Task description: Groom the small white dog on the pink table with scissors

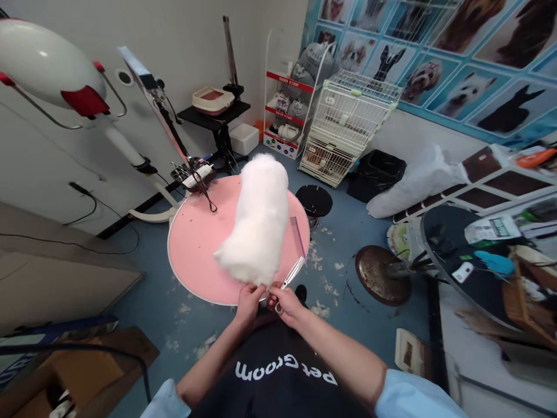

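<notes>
One white animal (261, 217), long axis pointing away, scissors (294, 271) angled forward-right

The right hand (285, 303) holds scissors (293, 273); the left hand (249, 302) touches a fluffy white animal (262, 215) on a pink table (195, 244).

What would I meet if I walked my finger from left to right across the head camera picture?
White-and-red stand dryer → fluffy white animal → silver scissors → rust-brown round base → dark tabletop.
</notes>
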Demonstrator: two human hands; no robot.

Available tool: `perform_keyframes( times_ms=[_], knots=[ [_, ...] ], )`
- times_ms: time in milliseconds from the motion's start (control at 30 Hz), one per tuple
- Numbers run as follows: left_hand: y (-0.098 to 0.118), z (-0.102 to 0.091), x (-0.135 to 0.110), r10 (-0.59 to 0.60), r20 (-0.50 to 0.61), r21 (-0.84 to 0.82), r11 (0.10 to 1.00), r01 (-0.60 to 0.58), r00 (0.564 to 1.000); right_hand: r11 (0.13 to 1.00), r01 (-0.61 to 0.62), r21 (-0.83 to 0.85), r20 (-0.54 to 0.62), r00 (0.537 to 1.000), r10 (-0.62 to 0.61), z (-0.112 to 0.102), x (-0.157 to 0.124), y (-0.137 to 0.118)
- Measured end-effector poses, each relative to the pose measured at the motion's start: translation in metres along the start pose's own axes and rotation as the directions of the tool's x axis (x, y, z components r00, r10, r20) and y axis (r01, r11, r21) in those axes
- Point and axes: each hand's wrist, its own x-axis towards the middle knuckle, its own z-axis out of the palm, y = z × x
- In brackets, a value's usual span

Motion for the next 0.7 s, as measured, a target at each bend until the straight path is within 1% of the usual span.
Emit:
perform_keyframes(
  times_ms=[67,100,167,200,233,267,333,367,400,433,467,500,600,633,700],
  knots=[
    [-0.003,0.0,0.006,0.053,-0.044,0.062,0.997,-0.051,0.998,0.997,-0.029,-0.075,-0.011,1.0,0.028,-0.008,-0.001,0.001],
    [-0.006,-0.002,0.008,0.101,-0.047,0.114,0.989,-0.095,0.994,0.991,-0.016,-0.133,0.006,1.0,0.017,-0.013,-0.002,0.002],
    [-0.009,-0.007,0.012,0.201,-0.031,0.219,0.957,-0.19,0.979,0.948,0.082,-0.306,0.066,0.996,-0.064,-0.024,-0.007,0.003],
    [-0.011,-0.009,0.014,0.24,-0.016,0.257,0.939,-0.228,0.971,0.893,0.152,-0.424,0.097,0.988,-0.122,-0.029,-0.009,0.004],
    [-0.012,-0.011,0.016,0.269,0.004,0.282,0.924,-0.259,0.963,0.804,0.218,-0.554,0.123,0.976,-0.18,-0.034,-0.012,0.004],
    [-0.012,-0.012,0.017,0.287,0.026,0.294,0.913,-0.282,0.957,0.683,0.27,-0.679,0.142,0.961,-0.239,-0.037,-0.015,0.005],
    [-0.012,-0.013,0.019,0.3,0.074,0.295,0.904,-0.308,0.951,0.402,0.307,-0.863,0.175,0.927,-0.332,-0.039,-0.02,0.006],
    [-0.011,-0.013,0.02,0.297,0.096,0.291,0.904,-0.312,0.95,0.274,0.307,-0.912,0.197,0.91,-0.365,-0.039,-0.022,0.006],
    [-0.011,-0.013,0.02,0.292,0.113,0.288,0.905,-0.313,0.95,0.171,0.299,-0.939,0.215,0.897,-0.387,-0.038,-0.023,0.006],
    [-0.011,-0.013,0.02,0.285,0.125,0.287,0.906,-0.31,0.95,0.098,0.286,-0.953,0.226,0.889,-0.398,-0.037,-0.024,0.005],
    [-0.011,-0.013,0.02,0.28,0.129,0.288,0.907,-0.306,0.951,0.05,0.264,-0.963,0.223,0.89,-0.398,-0.037,-0.024,0.005],
    [-0.011,-0.013,0.02,0.277,0.128,0.29,0.908,-0.303,0.952,0.024,0.236,-0.972,0.208,0.897,-0.391,-0.037,-0.025,0.004],
    [-0.013,-0.013,0.02,0.278,0.107,0.303,0.905,-0.298,0.955,0.009,0.171,-0.985,0.157,0.925,-0.346,-0.039,-0.026,0.003],
    [-0.014,-0.014,0.02,0.278,0.108,0.304,0.905,-0.298,0.955,0.003,0.176,-0.984,0.165,0.926,-0.339,-0.04,-0.027,0.003],
    [-0.016,-0.015,0.02,0.277,0.12,0.295,0.907,-0.301,0.953,-0.032,0.21,-0.977,0.208,0.914,-0.349,-0.041,-0.029,0.002]
  ],
)
